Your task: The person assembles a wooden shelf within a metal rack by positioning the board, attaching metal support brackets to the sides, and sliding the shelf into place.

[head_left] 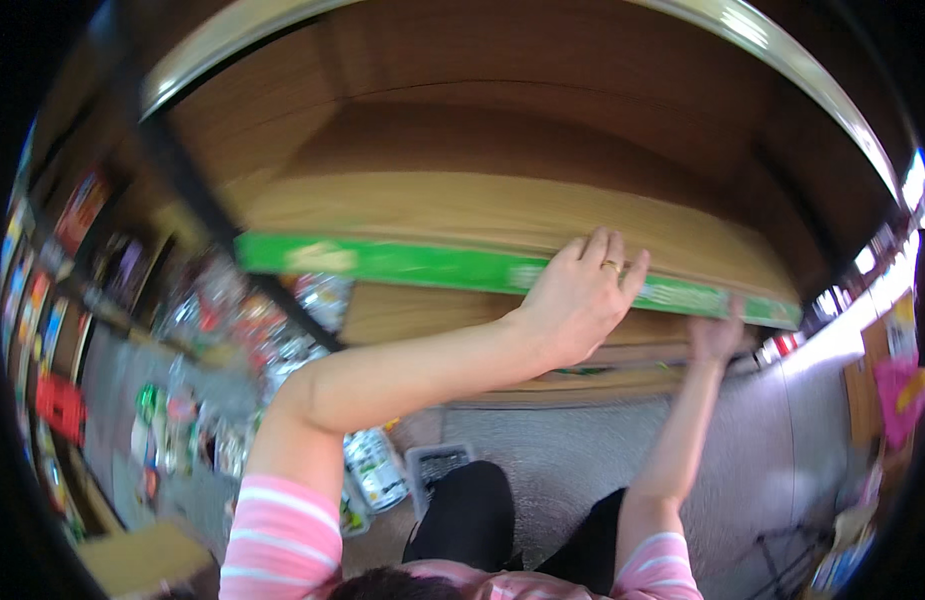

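Note:
A long green shelf-edge strip with pale printed patches runs along the front of a bare wooden shelf board. My left hand, a ring on one finger, lies across the strip right of its middle. Its fingers stretch over the top edge onto the board. Close to the strip's right end, my right hand grips it from below, a digit showing against its front; the other fingers are partly hidden. Both forearms reach up from the lower edge, in pink-and-white striped sleeves.
A dark shelf post stands at the left. Beyond it are clear-wrapped goods and several bottles. Grey plastic bins sit on the floor by my knees. A red crate is far left, a pink bag far right.

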`<action>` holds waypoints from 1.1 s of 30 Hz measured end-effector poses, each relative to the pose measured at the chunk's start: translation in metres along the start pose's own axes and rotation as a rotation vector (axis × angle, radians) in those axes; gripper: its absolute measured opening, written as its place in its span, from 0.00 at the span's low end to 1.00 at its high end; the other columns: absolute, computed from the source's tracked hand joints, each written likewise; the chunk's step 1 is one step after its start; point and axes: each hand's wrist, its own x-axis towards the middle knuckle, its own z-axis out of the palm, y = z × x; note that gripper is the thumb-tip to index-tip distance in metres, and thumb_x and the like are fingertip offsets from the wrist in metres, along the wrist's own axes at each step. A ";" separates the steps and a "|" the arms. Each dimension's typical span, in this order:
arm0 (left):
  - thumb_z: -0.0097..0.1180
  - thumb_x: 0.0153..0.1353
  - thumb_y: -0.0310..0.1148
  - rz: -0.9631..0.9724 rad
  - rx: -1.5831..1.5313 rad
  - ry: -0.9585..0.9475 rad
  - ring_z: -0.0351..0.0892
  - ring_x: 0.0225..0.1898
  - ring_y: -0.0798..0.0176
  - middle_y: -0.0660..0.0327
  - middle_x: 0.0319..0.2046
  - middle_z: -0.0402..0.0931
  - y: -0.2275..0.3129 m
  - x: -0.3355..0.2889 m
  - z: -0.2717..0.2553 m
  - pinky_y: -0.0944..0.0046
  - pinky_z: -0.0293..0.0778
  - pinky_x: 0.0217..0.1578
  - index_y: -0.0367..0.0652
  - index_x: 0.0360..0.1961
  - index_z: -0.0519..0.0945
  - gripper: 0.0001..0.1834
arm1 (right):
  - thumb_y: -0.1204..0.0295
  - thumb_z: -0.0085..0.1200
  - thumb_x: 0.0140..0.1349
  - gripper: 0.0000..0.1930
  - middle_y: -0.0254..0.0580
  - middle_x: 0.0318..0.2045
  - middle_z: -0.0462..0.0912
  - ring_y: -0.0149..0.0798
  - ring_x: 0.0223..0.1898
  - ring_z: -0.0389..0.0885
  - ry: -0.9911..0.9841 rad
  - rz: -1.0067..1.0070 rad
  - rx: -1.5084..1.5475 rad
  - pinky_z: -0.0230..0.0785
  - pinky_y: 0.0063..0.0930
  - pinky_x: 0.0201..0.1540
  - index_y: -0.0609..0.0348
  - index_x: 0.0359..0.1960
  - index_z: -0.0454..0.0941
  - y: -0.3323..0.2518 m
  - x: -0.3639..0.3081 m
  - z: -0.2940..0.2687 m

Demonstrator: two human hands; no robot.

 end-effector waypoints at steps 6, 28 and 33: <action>0.47 0.46 0.31 -0.155 0.244 0.008 0.64 0.49 0.49 0.44 0.48 0.62 0.092 0.100 0.077 0.57 0.63 0.45 0.41 0.51 0.62 0.27 | 0.81 0.54 0.37 0.25 0.39 0.42 0.73 0.39 0.45 0.69 -0.346 0.253 -0.003 0.58 0.37 0.51 0.57 0.44 0.69 -0.001 -0.006 -0.018; 0.47 0.43 0.25 -0.167 0.331 0.200 0.74 0.38 0.55 0.54 0.36 0.73 0.105 0.139 0.077 0.61 0.67 0.35 0.40 0.34 0.75 0.13 | 0.79 0.53 0.43 0.21 0.41 0.38 0.75 0.39 0.42 0.72 -0.095 0.392 0.146 0.64 0.29 0.45 0.58 0.43 0.70 -0.077 0.111 -0.096; 0.47 0.40 0.23 -0.196 0.254 0.230 0.72 0.41 0.52 0.52 0.38 0.72 0.110 0.128 0.089 0.59 0.65 0.36 0.39 0.36 0.74 0.17 | 0.78 0.53 0.43 0.21 0.41 0.38 0.75 0.39 0.42 0.72 -0.071 0.401 0.033 0.64 0.29 0.45 0.58 0.43 0.70 -0.088 0.075 -0.122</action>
